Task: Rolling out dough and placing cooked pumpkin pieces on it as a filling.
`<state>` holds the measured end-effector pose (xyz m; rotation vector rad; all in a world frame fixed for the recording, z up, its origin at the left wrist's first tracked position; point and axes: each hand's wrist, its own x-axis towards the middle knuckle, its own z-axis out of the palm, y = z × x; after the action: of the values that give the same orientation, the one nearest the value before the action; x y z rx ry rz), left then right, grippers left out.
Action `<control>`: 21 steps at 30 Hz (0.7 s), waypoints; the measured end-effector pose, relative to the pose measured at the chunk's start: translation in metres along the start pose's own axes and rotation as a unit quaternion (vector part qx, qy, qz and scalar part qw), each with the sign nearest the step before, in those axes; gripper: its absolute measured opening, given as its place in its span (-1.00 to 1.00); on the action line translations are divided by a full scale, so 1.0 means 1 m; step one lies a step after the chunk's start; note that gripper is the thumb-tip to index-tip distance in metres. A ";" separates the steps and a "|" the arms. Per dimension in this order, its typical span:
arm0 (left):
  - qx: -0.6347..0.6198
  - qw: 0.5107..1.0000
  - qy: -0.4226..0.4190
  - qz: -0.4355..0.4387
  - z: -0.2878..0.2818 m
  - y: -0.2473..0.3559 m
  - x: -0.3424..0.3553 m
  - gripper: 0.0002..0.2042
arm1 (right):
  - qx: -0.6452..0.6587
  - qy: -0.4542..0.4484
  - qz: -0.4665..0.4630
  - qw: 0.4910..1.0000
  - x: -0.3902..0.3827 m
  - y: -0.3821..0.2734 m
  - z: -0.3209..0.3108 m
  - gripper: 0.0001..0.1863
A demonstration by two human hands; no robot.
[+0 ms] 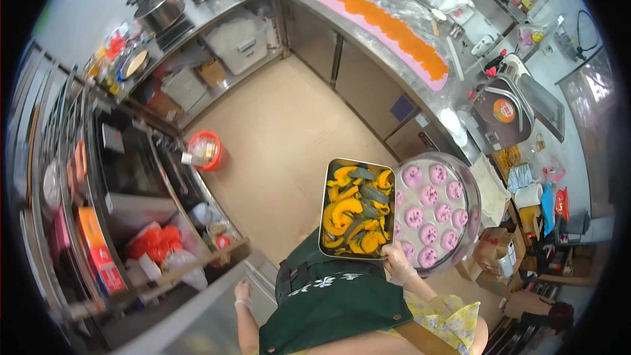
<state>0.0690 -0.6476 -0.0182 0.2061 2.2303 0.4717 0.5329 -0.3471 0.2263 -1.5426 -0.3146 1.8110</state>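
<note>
A rectangular metal tray (322,222) of cut pumpkin slices (358,207), orange flesh with dark green rind, is held at the front of my body. My right hand (398,264), in a thin clear glove, is closed on its near right corner. My left hand (243,293), also gloved, hangs low at the left beside a grey appliance panel (204,309). Its fingers look curled, and whatever they may hold is hidden. Right of the tray, partly behind it, sits a large round steamer tray (470,223) with several pink buns (429,195).
A steel counter (388,10) at the back carries a long pink dough sheet topped with orange filling (374,20). A red bin (208,151) stands on the tiled floor at the left. Shelving and a rack (59,177) line the left; cardboard boxes (494,253) are at the right.
</note>
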 end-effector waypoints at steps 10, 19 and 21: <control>-0.105 0.987 -0.110 0.049 0.003 0.257 0.164 -0.83 | 0.087 0.048 -0.083 0.992 0.176 -0.075 0.101 -0.73; 0.112 0.961 -0.183 0.176 0.038 0.457 0.305 -0.85 | 0.084 0.027 -0.083 0.993 0.328 -0.178 0.197 -0.70; 0.202 0.935 -0.182 0.226 0.018 0.498 0.340 -0.86 | 0.109 0.044 -0.090 0.989 0.359 -0.193 0.210 -0.66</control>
<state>-0.1408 -0.0845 -0.0683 0.9610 1.8806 0.1813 0.4009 0.0797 0.1254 -1.3902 -0.1989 1.5763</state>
